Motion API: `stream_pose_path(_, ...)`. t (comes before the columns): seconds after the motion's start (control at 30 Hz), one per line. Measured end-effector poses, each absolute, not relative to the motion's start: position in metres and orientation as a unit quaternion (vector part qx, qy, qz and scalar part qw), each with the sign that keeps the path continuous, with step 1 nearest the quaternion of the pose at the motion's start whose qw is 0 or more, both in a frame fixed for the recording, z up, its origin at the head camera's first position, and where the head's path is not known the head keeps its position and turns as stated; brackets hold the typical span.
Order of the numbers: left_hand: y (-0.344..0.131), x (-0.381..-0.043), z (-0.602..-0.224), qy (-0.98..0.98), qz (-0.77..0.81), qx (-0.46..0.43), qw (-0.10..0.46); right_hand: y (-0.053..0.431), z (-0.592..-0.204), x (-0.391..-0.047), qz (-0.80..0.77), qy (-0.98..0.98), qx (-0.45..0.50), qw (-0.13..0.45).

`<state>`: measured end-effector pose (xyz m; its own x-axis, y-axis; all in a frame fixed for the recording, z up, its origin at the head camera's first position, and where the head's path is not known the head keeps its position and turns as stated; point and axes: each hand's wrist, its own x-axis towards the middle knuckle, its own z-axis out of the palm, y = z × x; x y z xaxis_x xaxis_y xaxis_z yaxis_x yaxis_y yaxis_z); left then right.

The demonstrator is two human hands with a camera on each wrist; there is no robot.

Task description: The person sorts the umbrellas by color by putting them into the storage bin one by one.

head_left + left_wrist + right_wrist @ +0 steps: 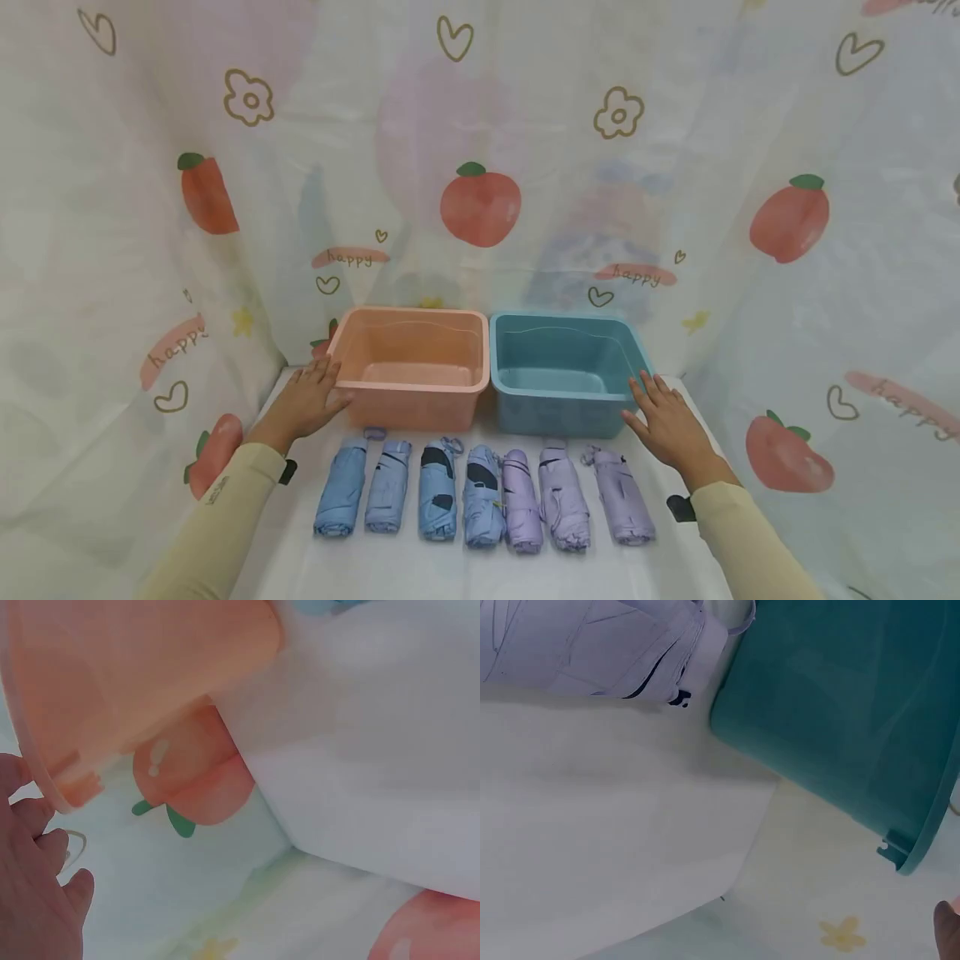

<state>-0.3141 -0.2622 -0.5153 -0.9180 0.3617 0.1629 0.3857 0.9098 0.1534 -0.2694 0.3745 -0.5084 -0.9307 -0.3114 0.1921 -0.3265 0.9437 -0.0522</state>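
In the head view, my left hand (303,404) lies with straight fingers at the left front corner of an orange plastic bin (412,410). The left wrist view shows the fingertips of that hand (37,892) right at the bin's rim (37,769). On the other side, my right hand (667,425) spreads its fingers by the right front corner of a teal bin (558,417). Just one fingertip (948,934) shows in the right wrist view, below the teal rim. Folded blue umbrellas (341,492) and purple umbrellas (625,504) lie in a row before the bins.
Both bins stand side by side at the back of a white table (397,575), with bare floors inside. A patterned curtain (480,108) with fruit, hearts and flowers hangs behind and on both sides. Several umbrellas are blue, on the left; three purple ones lie right.
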Motion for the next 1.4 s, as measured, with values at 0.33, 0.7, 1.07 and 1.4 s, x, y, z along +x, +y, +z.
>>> stream_pose_path(0.33, -0.267, -0.329, -0.516, -0.977, -0.105, -0.173, 0.064, 0.376, -0.515, -0.252, 0.065, -0.965, 0.144, 0.211)
stream_pose_path(0.7, -0.275, -0.341, -0.510, -0.976, -0.101, -0.186, 0.048, 0.368, -0.574, -0.199, 0.216, -0.973, -0.060, -0.055)
stream_pose_path(1.07, -0.282, -0.355, -0.511, -0.974, -0.090, -0.204, 0.042, 0.363, -0.603, -0.198, 0.308, -0.938, -0.084, -0.138)
stream_pose_path(1.4, -0.281, -0.365, -0.508, -0.974, -0.050, -0.220, 0.009, 0.355, -0.608, -0.205, 0.320, -0.933, -0.106, -0.123)
